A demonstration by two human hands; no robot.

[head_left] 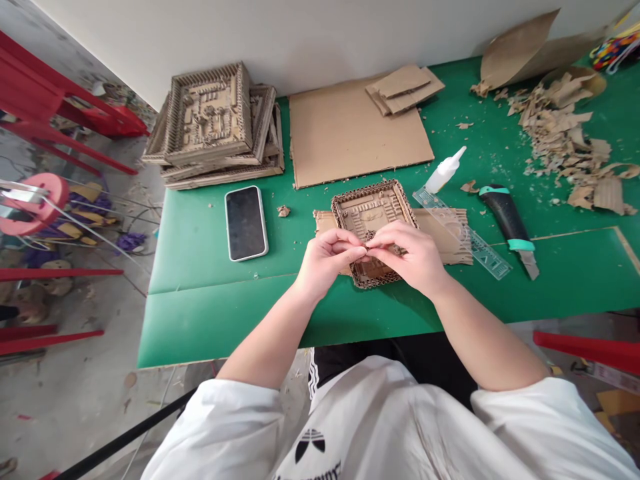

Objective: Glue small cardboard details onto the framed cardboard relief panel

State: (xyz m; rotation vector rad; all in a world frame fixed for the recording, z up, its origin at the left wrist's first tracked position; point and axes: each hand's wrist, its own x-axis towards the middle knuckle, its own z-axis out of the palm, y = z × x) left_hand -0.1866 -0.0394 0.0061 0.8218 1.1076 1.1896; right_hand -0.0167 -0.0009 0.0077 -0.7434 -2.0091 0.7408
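Observation:
Both hands meet over a small cardboard tray (373,200) with a corrugated rim and rows of cardboard strips inside. My left hand (330,257) pinches a tiny piece, which looks like brown cardboard, between thumb and forefinger. From the other side, my right hand (407,253) pinches at the same spot, its fingertips touching those of the left. The piece is mostly hidden by the fingers. Under the tray lies a flat corrugated cardboard strip (447,235). Just right of the tray are a clear plastic ruler (487,253) and a white glue bottle (444,175).
A utility knife (510,223) lies at the right with its blade out. Left of my hands is a phone (246,223). Finished-looking cardboard trays (210,113) are stacked behind it, beside a cardboard sheet (350,143). Torn cardboard scraps (565,140) cover the far right of the green table (200,320).

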